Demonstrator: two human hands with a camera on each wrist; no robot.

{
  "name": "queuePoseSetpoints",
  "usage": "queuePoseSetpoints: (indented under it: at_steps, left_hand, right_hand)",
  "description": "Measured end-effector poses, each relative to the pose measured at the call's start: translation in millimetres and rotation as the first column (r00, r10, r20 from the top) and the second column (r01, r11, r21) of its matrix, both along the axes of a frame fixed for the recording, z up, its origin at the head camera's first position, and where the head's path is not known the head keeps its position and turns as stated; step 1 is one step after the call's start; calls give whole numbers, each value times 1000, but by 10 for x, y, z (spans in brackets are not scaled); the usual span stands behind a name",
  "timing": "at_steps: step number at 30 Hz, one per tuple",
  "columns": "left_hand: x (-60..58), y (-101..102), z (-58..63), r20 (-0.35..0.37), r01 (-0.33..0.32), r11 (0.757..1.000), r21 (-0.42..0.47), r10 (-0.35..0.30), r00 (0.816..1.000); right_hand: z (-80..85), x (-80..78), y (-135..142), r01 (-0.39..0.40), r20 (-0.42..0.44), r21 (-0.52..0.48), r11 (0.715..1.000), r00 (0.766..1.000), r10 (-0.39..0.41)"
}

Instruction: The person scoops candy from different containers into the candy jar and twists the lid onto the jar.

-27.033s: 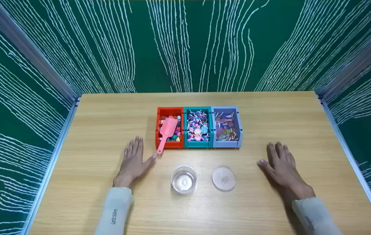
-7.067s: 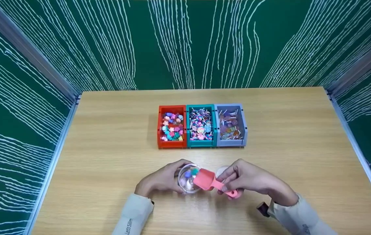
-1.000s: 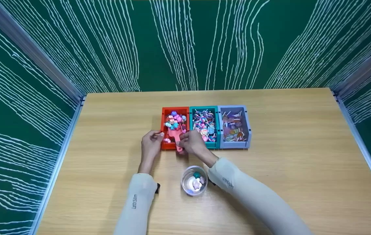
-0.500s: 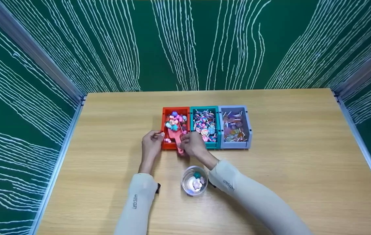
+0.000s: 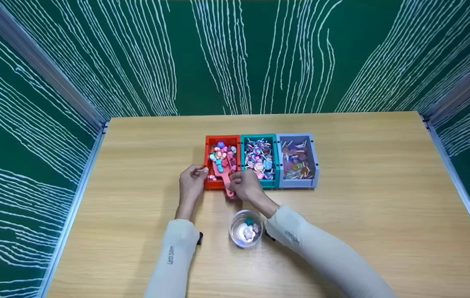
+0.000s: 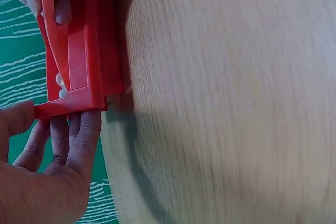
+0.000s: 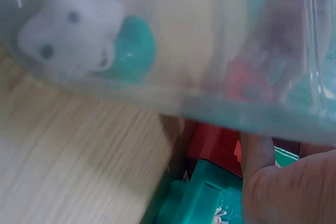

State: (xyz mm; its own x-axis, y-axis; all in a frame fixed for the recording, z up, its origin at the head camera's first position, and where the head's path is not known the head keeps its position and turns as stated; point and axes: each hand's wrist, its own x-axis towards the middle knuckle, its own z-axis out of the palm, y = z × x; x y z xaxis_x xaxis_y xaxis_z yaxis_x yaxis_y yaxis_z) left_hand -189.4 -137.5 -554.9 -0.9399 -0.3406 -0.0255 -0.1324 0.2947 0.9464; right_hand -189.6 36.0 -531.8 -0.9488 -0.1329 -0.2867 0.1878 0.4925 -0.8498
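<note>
My left hand grips the left wall of the red bin; in the left wrist view its thumb is at the rim and its fingers lie along the outside. In that bin are small colourful charms. My right hand pinches the handle of a pink scoop, whose blade is low in the bin with several charms on and around it. Nearer me stands a clear plastic cup holding a few charms; a white star-shaped one and a teal one show in the right wrist view.
Joined to the red bin's right are a teal bin of swirly lollipop charms and a lavender bin of translucent stick charms. All stand on the wooden table. The cup stands close beside my right sleeve.
Seven seconds ago my left hand held the cup while my right tipped the scoop over it. Now both are at the red bin. In the last second the scoop has shifted slightly towards me.
</note>
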Motion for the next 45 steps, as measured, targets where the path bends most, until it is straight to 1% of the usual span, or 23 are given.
queuePoseSetpoints:
  at_steps: [2, 8, 15, 21, 25, 27, 31, 35, 39, 45]
  left_hand:
    - [-3, 2, 2, -6, 2, 1000, 4, -2, 1000]
    - [-7, 5, 5, 7, 0, 1000, 10, 0, 1000]
    - [-3, 1, 11, 28, -1, 1000, 9, 1, 1000]
    - [-5, 4, 11, 30, -2, 1000, 18, 2, 1000]
    - [-1, 2, 16, 24, -1, 1000, 12, 1, 1000]
    - [6, 0, 21, 13, 3, 1000, 4, -3, 1000]
    - [14, -11, 8, -16, 13, 1000, 0, -13, 1000]
    - [13, -18, -11, -29, 12, 1000, 3, -12, 999]
    - [11, -18, -18, -33, 6, 1000, 8, -5, 999]
    - [6, -13, -17, -22, 7, 1000, 13, -6, 1000]
  right_hand:
    - [-4, -3, 1, 4, -11, 1, 1000, 1000, -4]
    - [-6, -30, -15, 22, 32, -11, 1000, 999, -22]
    - [-22, 8, -9, 37, 17, -27, 999, 999, -37]
    - [-21, 35, 16, 47, 24, -49, 998, 999, -46]
    - [-19, 61, 47, 58, 58, -98, 994, 997, -53]
    - [-25, 70, 57, 64, 60, -116, 991, 997, -58]
    - [-35, 86, 98, 57, 39, -138, 989, 998, -52]
    - [-23, 96, 142, 56, 57, -180, 982, 997, -47]
    - [-2, 116, 179, 40, 59, -175, 984, 998, -30]
    - [59, 184, 253, 33, 115, -208, 978, 993, -9]
